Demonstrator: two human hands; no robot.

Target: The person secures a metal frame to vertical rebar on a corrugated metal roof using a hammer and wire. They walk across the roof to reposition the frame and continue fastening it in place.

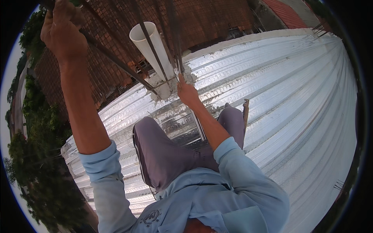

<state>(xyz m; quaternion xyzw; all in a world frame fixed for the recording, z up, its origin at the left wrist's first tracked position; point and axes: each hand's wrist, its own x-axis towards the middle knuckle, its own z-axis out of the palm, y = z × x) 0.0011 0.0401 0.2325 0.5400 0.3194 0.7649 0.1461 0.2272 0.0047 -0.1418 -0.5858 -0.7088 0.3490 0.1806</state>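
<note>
Your left hand (65,33), raised high and out toward the decking's left side, is clenched around a dark rod (123,64) that slants down from your fist to the mortar (164,92) at the far edge of the corrugated metal decking (279,91). Your right hand (187,91) is lower and nearer the middle, wrapped around a shiny metal bar (199,127), just beside that mortar; the bar's lower part runs back toward you, between your knees. A white pipe (144,50) stands tilted out of the mortar, between your two hands, with more dark rods rising around it, one passing in front of its wall. Beyond the far edge, bordered by a rough concrete strip (248,43), there is a tiled roof (211,19). The decking's left edge is the closer side one, with trees (50,186) past it. The widest stretch of ribbed metal spreads to your right, past a rusty bar (246,110) beside your right knee (232,122), reaching a curved-looking right edge where thin rods (339,185) stick out.
</note>
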